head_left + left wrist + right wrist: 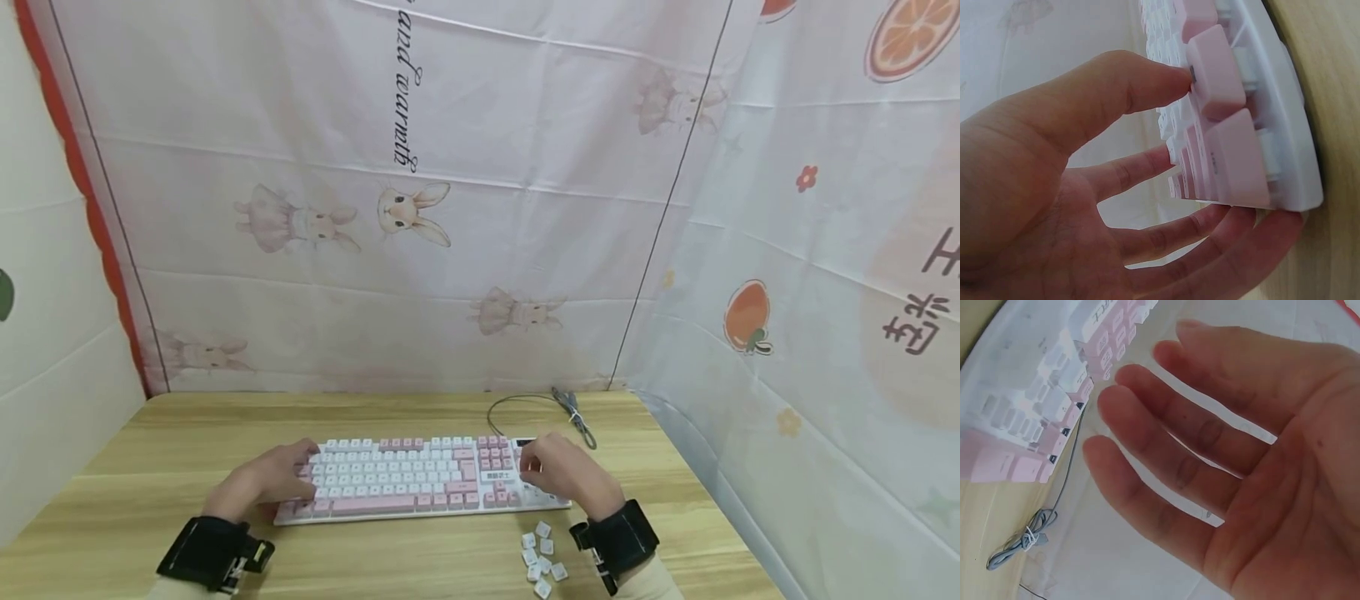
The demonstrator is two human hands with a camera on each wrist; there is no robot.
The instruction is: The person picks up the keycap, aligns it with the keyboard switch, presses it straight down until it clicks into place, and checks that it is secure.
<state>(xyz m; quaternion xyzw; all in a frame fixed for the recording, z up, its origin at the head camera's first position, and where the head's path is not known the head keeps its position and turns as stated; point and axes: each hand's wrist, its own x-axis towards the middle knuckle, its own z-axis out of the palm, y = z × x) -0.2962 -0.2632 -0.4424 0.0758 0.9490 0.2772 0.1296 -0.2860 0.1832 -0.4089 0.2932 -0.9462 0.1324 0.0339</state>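
A white and pink keyboard (405, 502) lies on the wooden table. At its left end my left hand (277, 475) grips it. In the left wrist view the thumb touches a pink key (1216, 72), and the other fingers reach round the far edge. Over the number pad hovers my right hand (566, 471), thumb and index finger close together. The right wrist view shows its fingers (1141, 434) loosely bent, with nothing visible in them. Below them the number pad (1019, 415) has bare switches without caps. Several white keycaps (546, 547) lie loose in front of the keyboard, left of the right wrist.
A grey cable (572, 408), bundled with a white tie, lies behind the keyboard's right end. Printed cloth (450, 350) hangs along the table's back edge, with more cloth (697, 400) on the right. Wood surface (375, 558) shows in front of the keyboard.
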